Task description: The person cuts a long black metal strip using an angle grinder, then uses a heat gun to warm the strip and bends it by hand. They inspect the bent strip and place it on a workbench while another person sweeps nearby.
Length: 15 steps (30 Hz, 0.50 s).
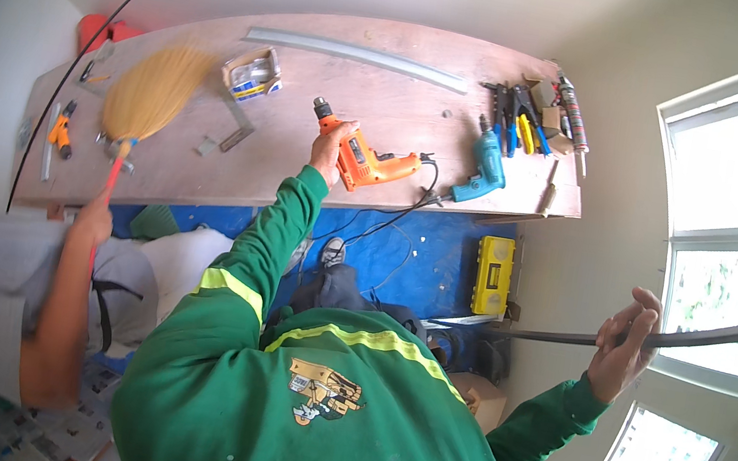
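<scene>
my right grip (626,345) is half curling at a long, smooth black strip (555,336); i cannot tell whether it is clasping. farther out, my left grip (331,149) is wrapping around a hard-shelled orange drill (373,168) over the pale wooden worktop (389,103). beyond, a rounded teal drill (486,165) is lying flat, and a slim metal channel (358,54) is stretching along the back.

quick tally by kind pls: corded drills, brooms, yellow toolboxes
Corded drills: 2 (orange drill in the left hand, teal drill on the table)
Brooms: 1 (straw broom)
Yellow toolboxes: 1 (yellow toolbox below the table's right end)
Total: 4
</scene>
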{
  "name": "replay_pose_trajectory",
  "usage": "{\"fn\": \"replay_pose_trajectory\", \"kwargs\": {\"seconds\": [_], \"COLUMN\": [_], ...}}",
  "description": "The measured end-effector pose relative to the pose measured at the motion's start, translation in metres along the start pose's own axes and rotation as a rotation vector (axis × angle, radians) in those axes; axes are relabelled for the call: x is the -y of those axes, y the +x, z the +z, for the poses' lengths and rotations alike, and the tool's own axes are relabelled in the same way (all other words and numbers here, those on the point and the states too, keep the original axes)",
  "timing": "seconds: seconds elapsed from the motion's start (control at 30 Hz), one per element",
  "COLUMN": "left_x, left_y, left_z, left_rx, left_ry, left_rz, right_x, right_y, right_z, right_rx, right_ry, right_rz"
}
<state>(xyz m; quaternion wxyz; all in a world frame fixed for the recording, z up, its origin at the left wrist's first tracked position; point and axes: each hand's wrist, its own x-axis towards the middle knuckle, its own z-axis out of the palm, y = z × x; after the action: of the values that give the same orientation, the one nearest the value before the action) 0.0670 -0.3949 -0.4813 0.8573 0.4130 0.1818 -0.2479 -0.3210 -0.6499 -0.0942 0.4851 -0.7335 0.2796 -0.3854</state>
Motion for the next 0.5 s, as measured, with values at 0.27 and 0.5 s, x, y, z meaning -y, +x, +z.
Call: {"fn": "replay_pose_trajectory", "kwargs": {"seconds": [0.27,0.5], "left_x": [0.008,0.013], "left_y": [0.108,0.163], "left_z": [0.005,0.005], "left_rx": [0.077,-0.08], "left_ry": [0.307,0.972], "left_rz": [-0.113,0.087], "right_x": [-0.038,-0.16], "right_y": [0.087,0.18], "right_z": [0.011,0.011], "right_rx": [0.021,0.2], "right_ry": [-0.082,-0.043], "right_rz": [0.048,0.186]}}
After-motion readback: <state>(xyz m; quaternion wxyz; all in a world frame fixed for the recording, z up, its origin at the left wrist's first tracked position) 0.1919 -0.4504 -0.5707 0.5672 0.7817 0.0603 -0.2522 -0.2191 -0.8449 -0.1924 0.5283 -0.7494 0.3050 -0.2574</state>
